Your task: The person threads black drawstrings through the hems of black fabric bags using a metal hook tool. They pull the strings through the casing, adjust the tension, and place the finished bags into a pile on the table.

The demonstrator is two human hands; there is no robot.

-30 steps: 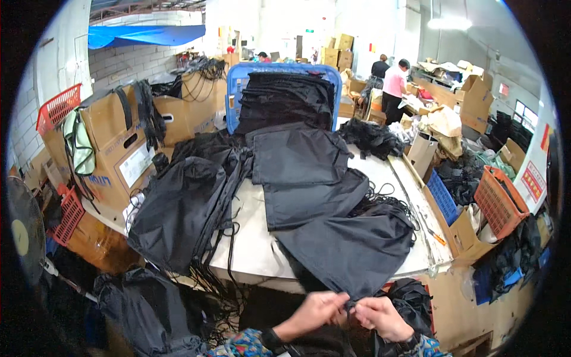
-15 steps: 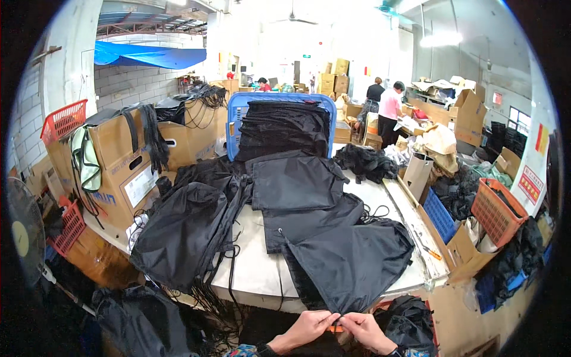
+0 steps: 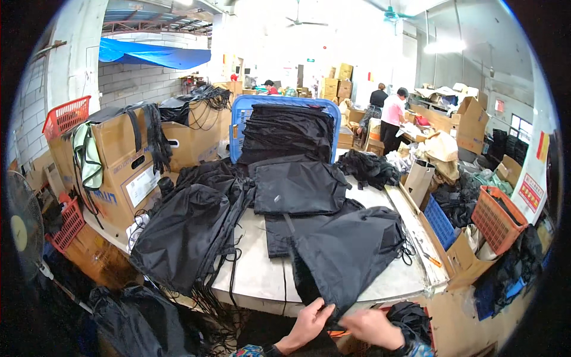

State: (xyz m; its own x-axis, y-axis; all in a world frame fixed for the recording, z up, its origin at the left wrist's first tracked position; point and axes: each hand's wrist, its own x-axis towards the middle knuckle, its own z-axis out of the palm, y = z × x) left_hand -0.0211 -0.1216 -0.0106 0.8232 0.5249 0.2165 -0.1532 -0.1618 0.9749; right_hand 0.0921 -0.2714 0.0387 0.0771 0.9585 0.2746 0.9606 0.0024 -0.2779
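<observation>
A black drawstring bag (image 3: 348,256) lies slanted across the table, its near corner drawn down over the front edge. My left hand (image 3: 309,321) pinches that corner between thumb and fingers. Just to its right is my right hand (image 3: 373,328), smeared by motion, so I cannot tell what its fingers do. Something small and orange (image 3: 340,334) shows beneath the hands, too little of it to name. Beyond the bag lie more flat black bags (image 3: 300,187). To the left, a heap of black bags (image 3: 178,232) trails its cords over the edge.
A blue basket (image 3: 237,128) full of folded black fabric stands at the table's far end. Cardboard boxes (image 3: 116,169) flank the left side. On the right are a wooden strip (image 3: 416,232), an orange-handled tool (image 3: 432,260) and an orange crate (image 3: 498,214). Two people stand further back.
My right hand has moved right, away from my left hand at the bag's corner. The left hand has shifted slightly left and keeps its pinch. The bag's far end has shifted and folded somewhat.
</observation>
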